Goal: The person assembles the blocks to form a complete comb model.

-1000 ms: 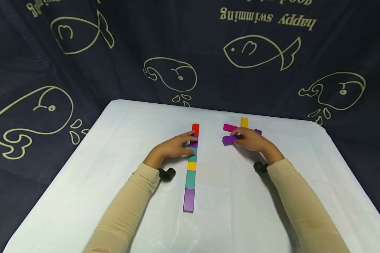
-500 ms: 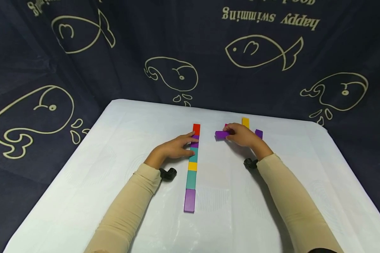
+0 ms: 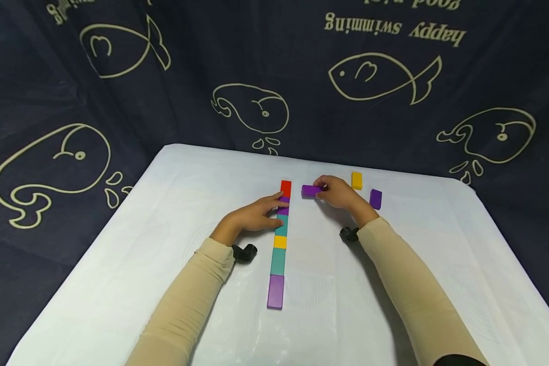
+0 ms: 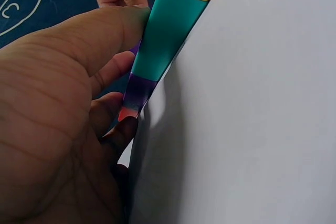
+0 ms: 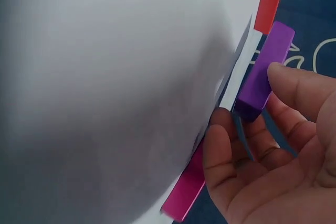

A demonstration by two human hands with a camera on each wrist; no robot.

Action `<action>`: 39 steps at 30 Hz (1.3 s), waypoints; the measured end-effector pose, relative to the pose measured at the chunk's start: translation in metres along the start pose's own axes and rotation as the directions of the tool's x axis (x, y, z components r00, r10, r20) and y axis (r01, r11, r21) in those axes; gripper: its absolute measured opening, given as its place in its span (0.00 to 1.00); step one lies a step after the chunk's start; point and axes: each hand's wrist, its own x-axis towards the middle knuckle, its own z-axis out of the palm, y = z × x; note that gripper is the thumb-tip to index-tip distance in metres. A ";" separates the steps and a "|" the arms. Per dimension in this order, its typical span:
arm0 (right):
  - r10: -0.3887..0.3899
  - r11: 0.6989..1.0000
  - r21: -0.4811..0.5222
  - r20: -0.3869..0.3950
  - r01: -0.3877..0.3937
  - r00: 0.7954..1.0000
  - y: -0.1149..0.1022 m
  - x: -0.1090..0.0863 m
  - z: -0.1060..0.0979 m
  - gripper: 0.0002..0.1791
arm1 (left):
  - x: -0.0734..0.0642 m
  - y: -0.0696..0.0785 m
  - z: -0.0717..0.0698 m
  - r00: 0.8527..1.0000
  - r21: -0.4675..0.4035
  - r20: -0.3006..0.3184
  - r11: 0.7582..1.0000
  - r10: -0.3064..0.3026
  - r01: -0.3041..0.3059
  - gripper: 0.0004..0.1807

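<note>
On the white table a row of blocks runs away from me: a lilac block (image 3: 275, 292) nearest, then a teal block (image 3: 278, 262), a yellow block (image 3: 280, 242), another teal block (image 4: 168, 30), a purple block (image 3: 283, 210) and a red block (image 3: 285, 187) at the far end. My left hand (image 3: 256, 213) rests at the row's left side, its spread fingertips touching the far blocks. Thumb and fingers of my right hand (image 3: 340, 194) pinch a loose purple block (image 3: 309, 191) by one end, held crosswise just right of the red one.
A magenta block (image 5: 185, 191) lies beneath my right hand, hidden in the head view. Further right are a loose yellow block (image 3: 357, 180) and a dark purple block (image 3: 375, 199). A dark cloth (image 3: 183, 112) with fish drawings hangs behind the table's far edge.
My right hand has carried the purple block leftward and slightly away from me, from among the loose blocks to near the red block. My left hand keeps its place at the row.
</note>
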 end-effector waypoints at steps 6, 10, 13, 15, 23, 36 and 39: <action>0.023 1.000 -0.012 -0.002 -0.023 1.000 -0.010 0.007 0.002 0.15 | 0.000 0.001 -0.001 1.000 -0.003 0.008 1.000 0.006 -0.005 0.32; 0.048 0.999 0.003 -0.013 -0.048 0.999 -0.017 0.014 0.008 0.15 | -0.001 0.000 -0.001 1.000 0.005 0.010 1.000 0.011 -0.011 0.33; 0.059 0.998 0.007 -0.019 -0.058 0.998 -0.021 0.018 0.013 0.15 | -0.002 -0.002 -0.001 1.000 0.007 0.007 1.000 0.015 -0.015 0.33; 0.070 0.998 0.003 -0.021 -0.070 0.997 -0.024 0.021 0.016 0.15 | -0.002 -0.002 -0.001 1.000 0.002 0.004 1.000 0.017 -0.017 0.33; 0.109 0.994 -0.022 -0.018 -0.109 0.994 -0.028 0.025 0.019 0.15 | 0.000 -0.003 0.000 1.000 0.011 -0.004 1.000 0.019 -0.019 0.32; 0.116 0.993 -0.029 -0.007 -0.116 0.993 -0.028 0.029 0.020 0.14 | 0.001 -0.003 0.000 1.000 0.005 -0.003 1.000 -0.006 0.006 0.32; 0.121 0.992 -0.025 -0.008 -0.121 0.993 -0.029 0.030 0.020 0.14 | 0.001 -0.004 0.000 1.000 0.005 -0.003 1.000 -0.007 0.007 0.32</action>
